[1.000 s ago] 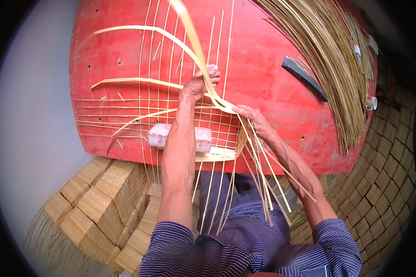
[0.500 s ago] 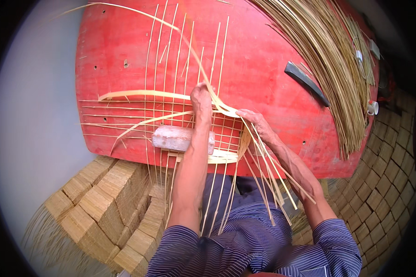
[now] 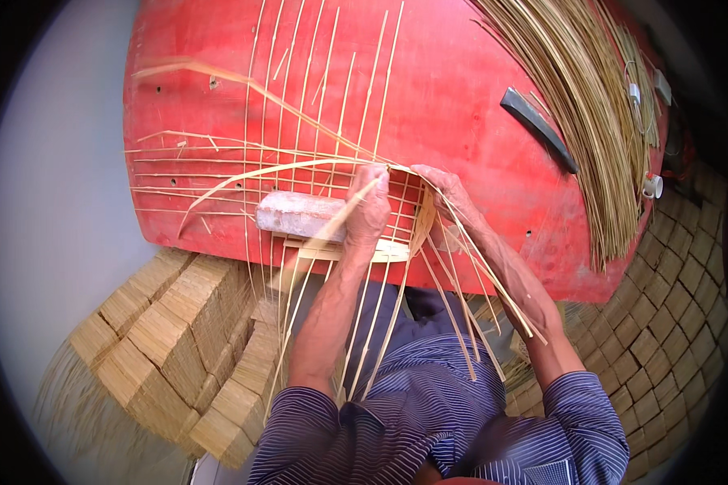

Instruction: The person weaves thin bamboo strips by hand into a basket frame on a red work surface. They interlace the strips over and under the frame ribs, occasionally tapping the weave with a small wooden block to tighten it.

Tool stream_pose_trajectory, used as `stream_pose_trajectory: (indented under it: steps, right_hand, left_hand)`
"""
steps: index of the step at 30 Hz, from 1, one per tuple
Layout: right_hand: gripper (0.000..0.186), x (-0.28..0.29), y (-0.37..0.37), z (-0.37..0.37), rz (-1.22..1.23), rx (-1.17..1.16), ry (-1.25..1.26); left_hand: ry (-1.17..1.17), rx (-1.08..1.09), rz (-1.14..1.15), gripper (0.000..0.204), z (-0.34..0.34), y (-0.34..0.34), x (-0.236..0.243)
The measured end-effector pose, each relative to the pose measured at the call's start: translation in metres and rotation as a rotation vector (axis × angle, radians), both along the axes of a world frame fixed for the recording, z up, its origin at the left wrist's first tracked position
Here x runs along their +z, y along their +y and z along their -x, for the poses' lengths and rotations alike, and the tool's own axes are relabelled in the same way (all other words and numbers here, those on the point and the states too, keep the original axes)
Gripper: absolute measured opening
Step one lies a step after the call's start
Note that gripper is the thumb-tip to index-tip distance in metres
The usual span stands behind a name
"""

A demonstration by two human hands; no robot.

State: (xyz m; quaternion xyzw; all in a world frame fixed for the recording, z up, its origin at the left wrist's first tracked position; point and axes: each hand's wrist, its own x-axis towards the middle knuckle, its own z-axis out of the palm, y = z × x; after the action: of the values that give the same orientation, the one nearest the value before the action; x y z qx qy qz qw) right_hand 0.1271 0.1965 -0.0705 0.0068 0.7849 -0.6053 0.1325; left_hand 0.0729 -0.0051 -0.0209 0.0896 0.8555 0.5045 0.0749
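A loose lattice of thin bamboo strips [image 3: 299,162] lies on a red board [image 3: 461,89]. My left hand [image 3: 370,212] pinches a flat bamboo strip [image 3: 243,174] that curves off to the left across the lattice. My right hand [image 3: 449,194] presses down on the crossing strips at the lattice's right corner, fingers spread over them. A pale pink stone block [image 3: 301,214] sits on the strips just left of my left hand. Long strip ends run down over my lap.
A thick bundle of bamboo strips [image 3: 574,105] fans across the board's upper right, with a dark curved knife [image 3: 538,128] beside it. Stacks of finished woven mats [image 3: 178,339] stand at lower left and more woven mats [image 3: 663,307] at right. A small white spool [image 3: 652,187] lies near the board's right edge.
My left hand has come down toward me with the strip. The strip, which first arched up high over the board, now lies low across the lattice. The right hand stayed in place.
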Motion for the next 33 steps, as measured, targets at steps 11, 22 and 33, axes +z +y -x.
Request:
stream_pose_trajectory:
  steps: [11,22,33]
  right_hand:
    - [0.033,0.015,-0.008,0.013,0.109,0.086,-0.052]
    - [0.039,0.006,-0.017,0.004,0.277,-0.097,-0.361]
    - [0.047,0.024,-0.015,0.006,0.207,0.000,-0.186]
  left_hand:
    - [0.187,-0.228,-0.009,0.010,-0.022,-0.009,-0.001]
    - [0.177,-0.237,0.882,0.017,0.052,-0.065,-0.002]
    - [-0.226,-0.418,0.908,0.048,0.065,-0.079,0.013]
